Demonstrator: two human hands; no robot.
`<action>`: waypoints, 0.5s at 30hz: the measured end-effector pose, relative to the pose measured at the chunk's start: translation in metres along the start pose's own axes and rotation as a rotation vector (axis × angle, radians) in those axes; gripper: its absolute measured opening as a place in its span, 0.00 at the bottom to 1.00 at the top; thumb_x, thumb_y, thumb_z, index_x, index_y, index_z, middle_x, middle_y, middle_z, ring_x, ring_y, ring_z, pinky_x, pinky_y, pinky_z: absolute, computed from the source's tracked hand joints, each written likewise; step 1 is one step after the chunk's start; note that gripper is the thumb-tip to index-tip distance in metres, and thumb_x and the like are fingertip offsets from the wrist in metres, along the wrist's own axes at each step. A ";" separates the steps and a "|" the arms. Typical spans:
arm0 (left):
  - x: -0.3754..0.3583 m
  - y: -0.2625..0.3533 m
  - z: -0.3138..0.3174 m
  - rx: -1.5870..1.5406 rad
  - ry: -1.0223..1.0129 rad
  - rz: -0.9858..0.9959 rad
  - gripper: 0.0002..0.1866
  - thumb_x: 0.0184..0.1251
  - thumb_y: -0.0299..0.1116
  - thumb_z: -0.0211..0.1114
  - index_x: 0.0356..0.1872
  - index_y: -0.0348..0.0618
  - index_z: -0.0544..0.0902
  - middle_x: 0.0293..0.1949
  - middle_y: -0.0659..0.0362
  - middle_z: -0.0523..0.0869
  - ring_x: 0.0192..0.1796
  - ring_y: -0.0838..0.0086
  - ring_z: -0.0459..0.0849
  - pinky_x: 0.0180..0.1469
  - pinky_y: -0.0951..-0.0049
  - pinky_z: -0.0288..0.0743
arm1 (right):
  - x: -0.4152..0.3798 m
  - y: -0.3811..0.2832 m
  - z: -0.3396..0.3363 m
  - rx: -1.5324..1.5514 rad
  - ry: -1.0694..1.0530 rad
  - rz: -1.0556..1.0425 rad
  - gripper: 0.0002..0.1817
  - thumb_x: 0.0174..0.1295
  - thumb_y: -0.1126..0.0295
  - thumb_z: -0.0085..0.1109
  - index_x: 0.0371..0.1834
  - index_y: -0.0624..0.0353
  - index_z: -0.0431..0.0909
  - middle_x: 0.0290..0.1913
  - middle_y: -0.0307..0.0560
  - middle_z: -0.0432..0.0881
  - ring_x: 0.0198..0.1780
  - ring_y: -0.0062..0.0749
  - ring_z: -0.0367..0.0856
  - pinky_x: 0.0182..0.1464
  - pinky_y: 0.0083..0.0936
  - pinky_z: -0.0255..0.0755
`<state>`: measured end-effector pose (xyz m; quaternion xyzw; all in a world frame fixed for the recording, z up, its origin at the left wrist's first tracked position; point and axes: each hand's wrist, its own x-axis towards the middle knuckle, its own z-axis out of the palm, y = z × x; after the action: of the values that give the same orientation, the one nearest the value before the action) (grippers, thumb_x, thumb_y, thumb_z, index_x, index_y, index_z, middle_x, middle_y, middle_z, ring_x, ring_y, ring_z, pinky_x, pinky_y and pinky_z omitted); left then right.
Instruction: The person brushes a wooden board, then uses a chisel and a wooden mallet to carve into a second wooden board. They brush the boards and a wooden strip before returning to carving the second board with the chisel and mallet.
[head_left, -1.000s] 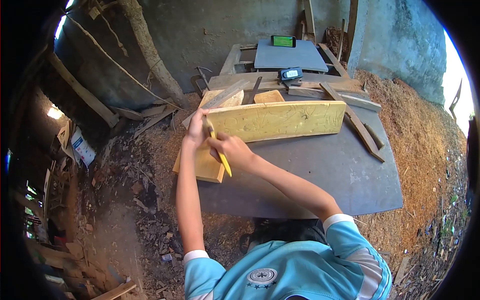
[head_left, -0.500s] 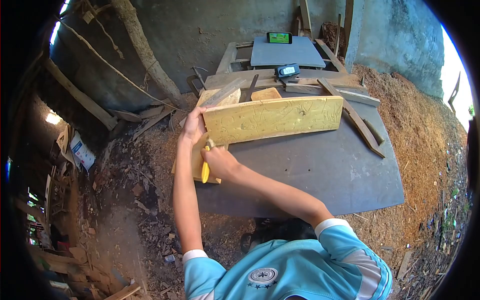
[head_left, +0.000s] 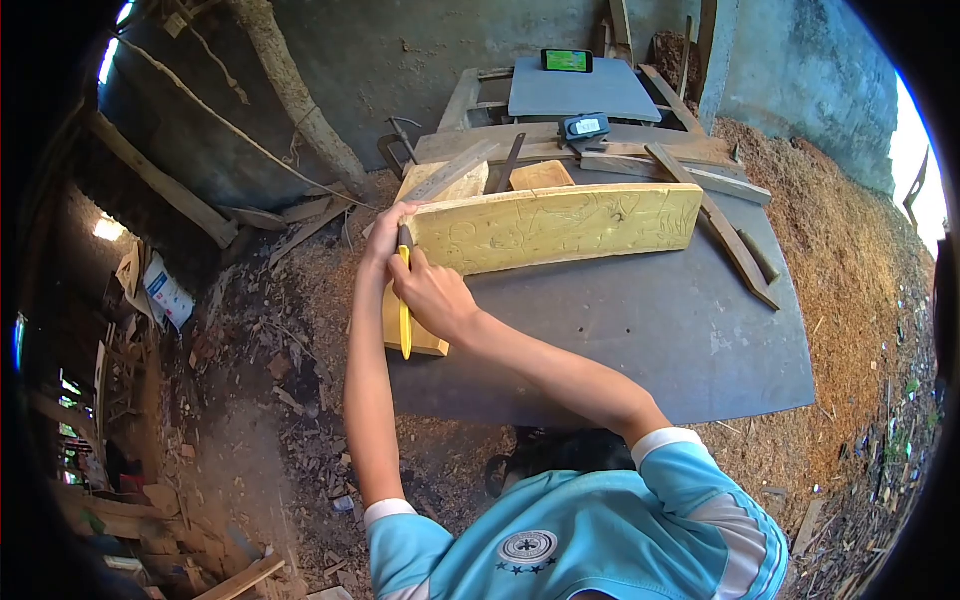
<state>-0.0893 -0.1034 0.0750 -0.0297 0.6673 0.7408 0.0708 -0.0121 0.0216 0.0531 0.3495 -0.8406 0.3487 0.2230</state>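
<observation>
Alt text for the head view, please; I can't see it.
A person's right hand holds a yellow-handled tool at the left end of a wooden board, gripped there by the left hand over a grey tabletop. Wood pieces and a lit phone sit beyond.

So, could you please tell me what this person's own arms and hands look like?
The left hand and right hand are bare, with no gloves or watch visible. The light-blue jersey sleeves are short, with white cuffs; the right one also has a pale panel.
</observation>
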 end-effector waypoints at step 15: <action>-0.003 0.010 0.006 0.333 -0.046 0.205 0.14 0.61 0.34 0.46 0.34 0.35 0.78 0.33 0.61 0.78 0.38 0.79 0.74 0.45 0.80 0.67 | 0.004 0.004 -0.003 -0.038 -0.065 -0.003 0.10 0.54 0.73 0.54 0.36 0.66 0.68 0.25 0.55 0.76 0.24 0.46 0.81 0.23 0.34 0.75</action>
<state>-0.0875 -0.0985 0.0858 0.0674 0.7782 0.6242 0.0141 -0.0174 0.0248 0.0558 0.3576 -0.8533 0.3207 0.2028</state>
